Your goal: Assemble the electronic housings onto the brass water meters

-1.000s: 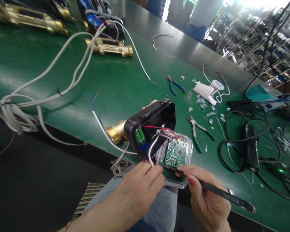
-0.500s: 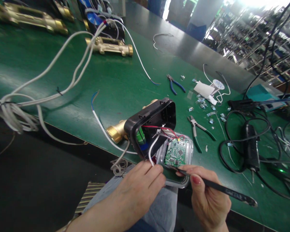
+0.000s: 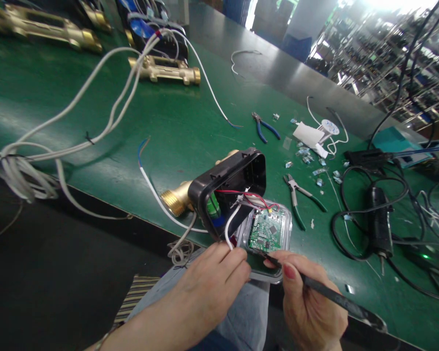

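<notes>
My right hand [image 3: 307,292] pinches black tweezers [image 3: 344,298], their tips at the lower edge of a green circuit board [image 3: 266,230]. The board sits in a clear plastic cover [image 3: 286,243] at the bench's front edge. My left hand [image 3: 219,273] is closed on a white cable [image 3: 228,228] beside that cover; its fingertips are partly hidden. Red and black wires [image 3: 258,199] run from the board into an open black housing [image 3: 205,187], which is tilted on a brass pipe body [image 3: 175,199]. A green cylindrical part [image 3: 213,206] shows inside the housing.
Green-handled cutters [image 3: 296,195] and blue-handled cutters [image 3: 262,127] lie beyond the board. Small clear scraps [image 3: 305,155] are scattered near a wire spool [image 3: 330,127]. A black corded tool [image 3: 380,222] lies right. Coiled cables [image 3: 29,173] and brass bodies [image 3: 168,73] sit left.
My right hand and the tweezers have shifted slightly left, and the tweezers' rear end has dropped lower. A small shiny scrap now shows beside the right hand. My left hand stays in place.
</notes>
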`<state>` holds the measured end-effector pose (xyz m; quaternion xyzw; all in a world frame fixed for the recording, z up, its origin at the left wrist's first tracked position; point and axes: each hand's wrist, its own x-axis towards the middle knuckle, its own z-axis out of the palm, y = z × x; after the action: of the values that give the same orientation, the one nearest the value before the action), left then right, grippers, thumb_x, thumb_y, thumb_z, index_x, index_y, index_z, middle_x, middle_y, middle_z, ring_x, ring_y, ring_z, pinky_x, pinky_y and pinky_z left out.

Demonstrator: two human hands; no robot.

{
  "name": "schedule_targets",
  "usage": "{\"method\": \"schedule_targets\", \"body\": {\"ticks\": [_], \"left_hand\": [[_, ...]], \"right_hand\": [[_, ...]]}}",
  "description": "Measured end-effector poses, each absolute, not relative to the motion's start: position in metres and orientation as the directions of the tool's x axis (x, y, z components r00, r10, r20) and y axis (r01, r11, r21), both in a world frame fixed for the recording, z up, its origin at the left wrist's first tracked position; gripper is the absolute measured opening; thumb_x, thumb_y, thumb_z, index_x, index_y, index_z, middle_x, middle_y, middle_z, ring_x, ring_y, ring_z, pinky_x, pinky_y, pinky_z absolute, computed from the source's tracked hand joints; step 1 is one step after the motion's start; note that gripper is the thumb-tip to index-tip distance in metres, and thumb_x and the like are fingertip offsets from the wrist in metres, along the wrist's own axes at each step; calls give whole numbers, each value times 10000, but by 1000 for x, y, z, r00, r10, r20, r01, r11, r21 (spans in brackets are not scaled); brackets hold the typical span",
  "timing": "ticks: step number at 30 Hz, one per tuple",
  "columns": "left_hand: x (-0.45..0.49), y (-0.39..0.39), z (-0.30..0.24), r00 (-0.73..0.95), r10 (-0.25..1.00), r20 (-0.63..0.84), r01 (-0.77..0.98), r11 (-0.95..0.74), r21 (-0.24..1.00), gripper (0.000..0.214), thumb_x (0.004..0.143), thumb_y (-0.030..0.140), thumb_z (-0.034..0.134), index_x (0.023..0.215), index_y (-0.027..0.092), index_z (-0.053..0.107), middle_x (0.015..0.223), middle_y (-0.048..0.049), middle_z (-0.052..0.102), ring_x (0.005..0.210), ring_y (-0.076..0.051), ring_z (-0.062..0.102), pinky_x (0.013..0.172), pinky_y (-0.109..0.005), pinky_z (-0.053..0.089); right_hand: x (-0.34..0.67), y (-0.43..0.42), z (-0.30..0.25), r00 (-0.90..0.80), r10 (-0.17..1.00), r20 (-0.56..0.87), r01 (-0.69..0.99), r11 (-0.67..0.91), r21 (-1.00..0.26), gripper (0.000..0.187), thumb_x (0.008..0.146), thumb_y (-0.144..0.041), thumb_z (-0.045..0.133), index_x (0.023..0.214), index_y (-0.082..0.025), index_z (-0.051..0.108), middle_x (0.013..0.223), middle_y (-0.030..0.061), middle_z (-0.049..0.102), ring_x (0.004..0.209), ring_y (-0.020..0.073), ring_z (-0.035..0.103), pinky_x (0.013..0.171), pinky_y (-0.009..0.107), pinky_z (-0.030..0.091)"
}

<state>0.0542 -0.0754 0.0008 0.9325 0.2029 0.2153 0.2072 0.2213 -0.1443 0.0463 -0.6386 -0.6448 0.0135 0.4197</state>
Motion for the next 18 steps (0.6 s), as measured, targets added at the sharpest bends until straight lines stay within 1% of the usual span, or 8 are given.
{"method": "schedule_targets", "body": {"ticks": [2, 5, 8, 13, 15, 18], "left_hand": [[54, -75, 2, 825, 468, 318, 289, -832, 473, 153, 909, 130, 441, 990, 170, 564, 954, -42, 561, 819, -201, 464, 720, -345, 420], [54, -74, 4, 829, 461, 316, 286, -836, 469, 176, 919, 128, 397, 967, 173, 560, 935, -47, 555, 809, -200, 465, 710, -343, 417], [55, -74, 7, 833, 457, 313, 279, -834, 475, 189, 914, 113, 367, 922, 173, 546, 912, -49, 547, 790, -197, 460, 702, -340, 423], [56, -74, 10, 833, 459, 309, 277, -829, 487, 209, 887, 76, 339, 905, 163, 528, 903, -54, 539, 778, -206, 447, 697, -354, 436], [56, -74, 10, 839, 455, 298, 278, -830, 484, 187, 887, 90, 368, 926, 165, 535, 912, -52, 537, 783, -205, 447, 698, -349, 435], [55, -74, 9, 851, 442, 283, 274, -834, 479, 180, 883, 98, 402, 966, 165, 547, 918, -47, 536, 785, -203, 446, 699, -345, 434]], "right_hand": [[216, -139, 55, 126, 826, 549, 866, 178, -467, 90, 891, -142, 530, 919, -167, 612, 790, 13, 705, 740, 77, 686, 732, 136, 527], [208, -132, 65, 66, 808, 585, 928, 166, -334, 101, 908, -170, 522, 863, -154, 611, 700, 10, 699, 630, 64, 673, 663, 108, 512], [202, -128, 68, 48, 820, 570, 948, 143, -285, 138, 922, -190, 508, 834, -146, 605, 660, 10, 688, 564, 57, 651, 605, 105, 499], [203, -130, 69, 21, 854, 520, 945, 154, -290, 143, 920, -182, 509, 814, -154, 601, 672, 2, 683, 560, 50, 639, 588, 112, 493], [207, -134, 69, 60, 853, 518, 931, 140, -338, 139, 923, -189, 499, 835, -164, 604, 690, -9, 688, 601, 49, 655, 619, 109, 496], [214, -141, 65, 177, 837, 517, 888, 91, -451, 112, 914, -183, 499, 899, -173, 610, 743, -18, 696, 688, 50, 673, 680, 114, 500]]}}
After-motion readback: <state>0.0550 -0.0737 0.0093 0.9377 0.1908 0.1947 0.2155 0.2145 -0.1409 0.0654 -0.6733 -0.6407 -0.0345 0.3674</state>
